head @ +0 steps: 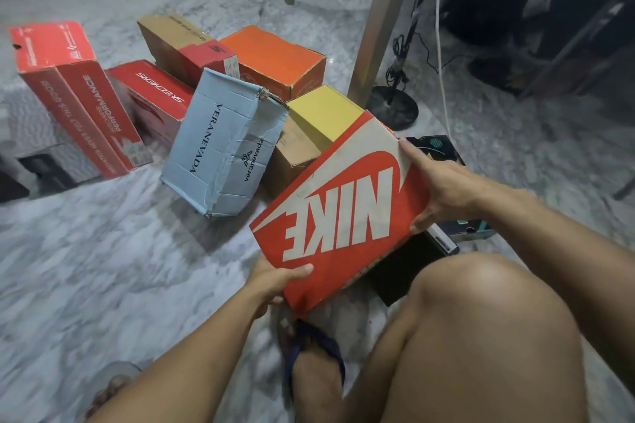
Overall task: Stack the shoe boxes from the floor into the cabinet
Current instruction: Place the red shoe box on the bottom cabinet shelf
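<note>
Two hands are on the red Nike box [338,213], which you hold tilted above the floor [103,268] over your knee. Your left hand [275,282] grips its near corner, thumb on the lid, fingers hidden underneath. Your right hand [443,182] clasps the far edge, fingers curled round the sides. All boxes are closed, so their contents cannot be seen. Beneath it lies a black box [405,268], mostly covered. On the floor beyond sit a pale blue Veranevada box [223,144], a yellow-lidded box [323,113], an orange box [275,58], two red Skechers boxes [68,93] and a brown box [168,34]. A dark box with teal [433,148] is partly hidden behind your right hand.
</note>
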The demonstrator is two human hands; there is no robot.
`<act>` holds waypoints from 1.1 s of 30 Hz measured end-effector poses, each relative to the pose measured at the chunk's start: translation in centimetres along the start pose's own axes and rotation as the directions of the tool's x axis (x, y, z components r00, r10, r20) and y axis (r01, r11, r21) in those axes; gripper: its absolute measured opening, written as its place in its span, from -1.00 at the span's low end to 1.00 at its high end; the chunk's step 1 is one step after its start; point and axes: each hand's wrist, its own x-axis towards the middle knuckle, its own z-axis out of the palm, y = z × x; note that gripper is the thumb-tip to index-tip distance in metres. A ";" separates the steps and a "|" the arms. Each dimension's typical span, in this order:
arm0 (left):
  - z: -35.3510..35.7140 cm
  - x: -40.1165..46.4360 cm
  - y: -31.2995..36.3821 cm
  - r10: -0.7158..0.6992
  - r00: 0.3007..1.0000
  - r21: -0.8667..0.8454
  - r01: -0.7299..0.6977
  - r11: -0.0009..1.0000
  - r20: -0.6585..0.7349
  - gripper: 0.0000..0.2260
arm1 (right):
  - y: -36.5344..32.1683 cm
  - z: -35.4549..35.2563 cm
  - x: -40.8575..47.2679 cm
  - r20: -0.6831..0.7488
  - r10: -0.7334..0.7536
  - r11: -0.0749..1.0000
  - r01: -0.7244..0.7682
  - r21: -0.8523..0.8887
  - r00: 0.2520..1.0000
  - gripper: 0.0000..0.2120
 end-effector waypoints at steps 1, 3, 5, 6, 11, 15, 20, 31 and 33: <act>-0.1 -0.4 0.3 0.024 1.000 -0.003 -0.024 1.000 0.013 -0.39 | 0.1 -0.3 -0.2 -0.003 -0.004 1.000 0.004 0.008 1.000 0.41; -0.6 -1.4 0.8 0.069 0.996 -0.013 -0.069 0.998 0.048 -0.32 | 0.0 -1.0 -0.7 -0.013 -0.019 0.999 0.020 0.040 1.000 0.41; -1.5 -2.3 1.4 0.101 0.992 -0.010 -0.101 0.995 0.076 -0.28 | -0.5 -1.9 -1.1 -0.022 -0.039 0.997 0.040 0.058 0.999 0.39; -2.0 -2.6 1.8 0.109 0.990 0.000 -0.109 0.994 0.089 -0.25 | -0.7 -2.3 -1.2 -0.024 -0.042 0.997 0.044 0.064 0.999 0.38; -5.2 -4.8 3.8 0.122 0.989 0.088 -0.129 0.988 0.080 -0.02 | -2.6 -4.9 -1.5 -0.032 -0.066 0.988 0.070 0.136 0.997 0.33; -8.5 -7.6 5.7 0.186 0.978 0.182 -0.200 0.963 0.095 0.03 | -5.6 -6.7 -1.9 -0.049 -0.120 0.972 0.127 0.197 0.992 0.31; -13.7 -11.6 7.9 0.204 0.979 0.262 -0.203 0.943 0.023 0.10 | -10.2 -7.9 -1.5 -0.119 -0.167 0.946 0.193 0.262 0.979 0.04; -25.6 -19.2 10.0 0.207 0.943 0.367 -0.102 0.925 -0.261 -0.23 | -22.2 -8.5 2.4 -0.117 -0.330 0.892 0.351 0.286 0.936 0.07; -27.9 -20.2 10.2 0.192 0.929 0.391 -0.058 0.919 -0.315 -0.11 | -24.6 -8.5 3.0 -0.105 -0.380 0.872 0.394 0.291 0.919 0.11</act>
